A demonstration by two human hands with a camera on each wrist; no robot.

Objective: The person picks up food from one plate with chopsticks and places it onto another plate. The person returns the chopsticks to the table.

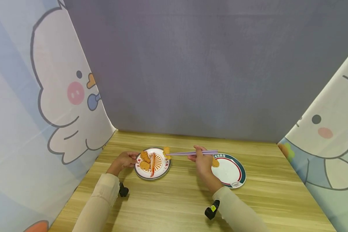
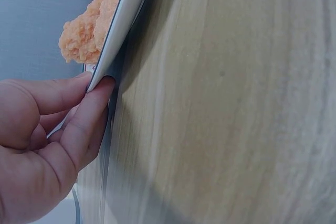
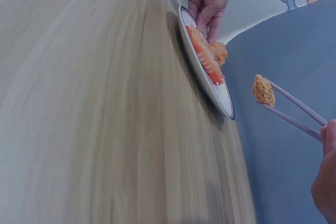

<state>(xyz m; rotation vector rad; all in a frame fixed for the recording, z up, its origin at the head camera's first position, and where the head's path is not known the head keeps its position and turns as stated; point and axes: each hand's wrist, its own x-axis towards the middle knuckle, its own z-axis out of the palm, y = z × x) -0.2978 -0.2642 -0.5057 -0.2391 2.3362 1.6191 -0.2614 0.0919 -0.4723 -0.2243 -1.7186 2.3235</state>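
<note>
My left hand (image 1: 127, 159) pinches the left rim of a white patterned plate (image 1: 161, 172), thumb above and fingers beneath, as the left wrist view (image 2: 52, 129) shows. On that plate lie a shrimp (image 1: 152, 165) and two golden fried pieces, a rough one (image 1: 145, 156) and a smoother round one (image 1: 144, 165). A pair of lilac chopsticks (image 1: 188, 153) is gripped in my right hand (image 1: 203, 164). Their tips clasp a golden, rough-coated fried piece (image 3: 263, 91), held in the air near the plate's right rim, apart from the other food.
A second plate with a dark green and red rim (image 1: 243, 175) stands to the right, partly behind my right forearm; a golden piece (image 1: 215, 162) lies at its left side. Behind the wooden table (image 1: 162, 206) hangs a grey cloth (image 1: 197, 71), with cartoon-printed cloths at both sides.
</note>
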